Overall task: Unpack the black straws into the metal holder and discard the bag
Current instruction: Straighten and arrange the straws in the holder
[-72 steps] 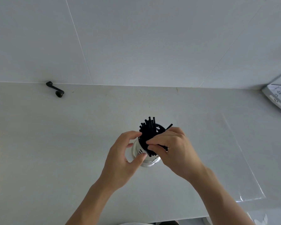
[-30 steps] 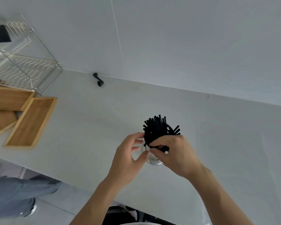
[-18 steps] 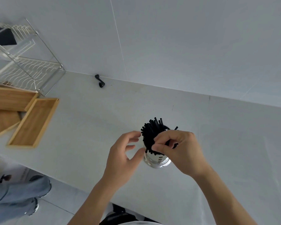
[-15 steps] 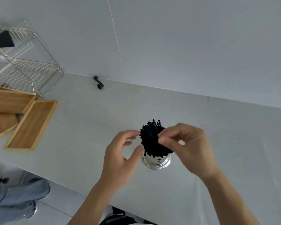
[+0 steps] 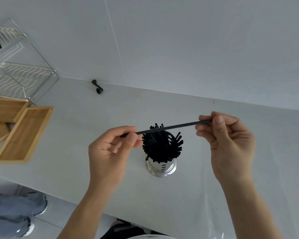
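Black straw (image 5: pixel 166 128) held level, left hand (image 5: pixel 109 152) to right hand (image 5: pixel 230 144), above metal holder (image 5: pixel 160 167)

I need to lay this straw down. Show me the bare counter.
Bare: grey counter between the shallow wooden tray and perforated metal holder; also behind the holder, toward the wall. Crowded: the far-left corner, with trays and wire rack.

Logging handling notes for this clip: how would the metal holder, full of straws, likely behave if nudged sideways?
The metal holder is tall and narrow with straws splaying above its rim, so it would probably tip rather than slide. Its polished wall looks slippery to grip. Neither hand steadies it; both pinch a single straw above.
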